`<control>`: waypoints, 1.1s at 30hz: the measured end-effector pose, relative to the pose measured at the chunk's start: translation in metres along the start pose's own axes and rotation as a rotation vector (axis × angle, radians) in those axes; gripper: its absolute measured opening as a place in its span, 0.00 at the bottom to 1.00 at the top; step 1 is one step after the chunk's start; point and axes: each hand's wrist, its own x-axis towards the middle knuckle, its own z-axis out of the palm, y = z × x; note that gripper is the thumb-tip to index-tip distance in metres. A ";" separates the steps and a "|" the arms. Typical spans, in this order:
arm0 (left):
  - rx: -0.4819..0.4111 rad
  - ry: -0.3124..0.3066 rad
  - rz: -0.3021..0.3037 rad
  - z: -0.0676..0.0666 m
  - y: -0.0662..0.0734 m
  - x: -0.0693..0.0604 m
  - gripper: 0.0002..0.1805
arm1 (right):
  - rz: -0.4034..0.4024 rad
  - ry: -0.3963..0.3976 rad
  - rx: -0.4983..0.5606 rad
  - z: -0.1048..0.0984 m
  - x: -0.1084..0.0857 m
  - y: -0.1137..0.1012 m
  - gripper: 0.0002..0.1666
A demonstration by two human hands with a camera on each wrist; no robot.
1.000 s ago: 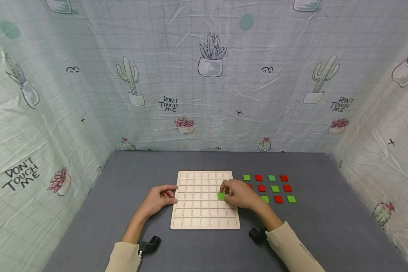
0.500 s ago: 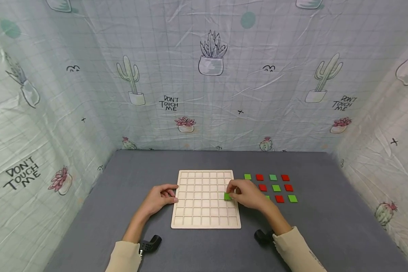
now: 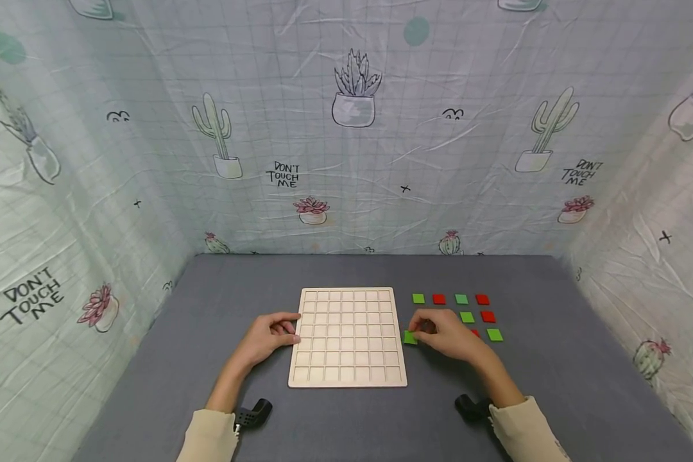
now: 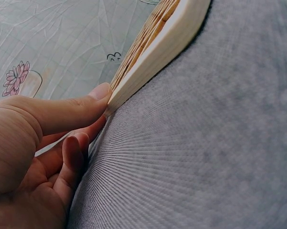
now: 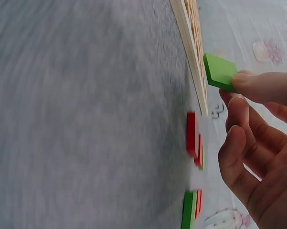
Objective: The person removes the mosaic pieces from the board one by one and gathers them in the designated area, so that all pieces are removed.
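Observation:
A pale wooden grid board point(image 3: 348, 344) lies flat on the grey table. Along its left edge, my left hand point(image 3: 267, 338) rests with the thumb and a finger touching the rim at separate spots; the thumb point(image 4: 76, 112) meets the board's side in the left wrist view. My right hand point(image 3: 447, 332) pinches a green square tile point(image 3: 410, 337) between thumb and fingers, just off the board's right edge. In the right wrist view this tile point(image 5: 219, 71) is tilted and clear of the table.
Right of the board, red and green square tiles lie in rows, among them a green tile point(image 3: 418, 298), a red tile point(image 3: 487, 317) and a green tile point(image 3: 495, 335). My right hand covers part of these rows. A patterned cloth point(image 3: 358, 167) hangs behind the table.
My right hand has moved right with the green tile, from over the board's right part to beyond its right edge. My left hand stays at the left edge.

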 end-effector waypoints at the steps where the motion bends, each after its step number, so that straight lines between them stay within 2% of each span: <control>1: 0.000 -0.002 0.001 0.000 0.000 0.000 0.26 | 0.000 -0.001 0.003 -0.001 -0.001 0.002 0.05; 12: 0.002 -0.006 -0.007 -0.001 0.002 0.000 0.27 | 0.009 -0.032 0.031 -0.018 -0.011 0.016 0.04; 24: -0.013 0.010 -0.006 -0.001 0.001 0.000 0.28 | 0.016 -0.088 0.029 -0.026 -0.015 0.026 0.06; 33: -0.006 0.014 -0.008 0.000 0.002 0.001 0.27 | 0.043 -0.184 0.103 -0.026 -0.017 0.025 0.03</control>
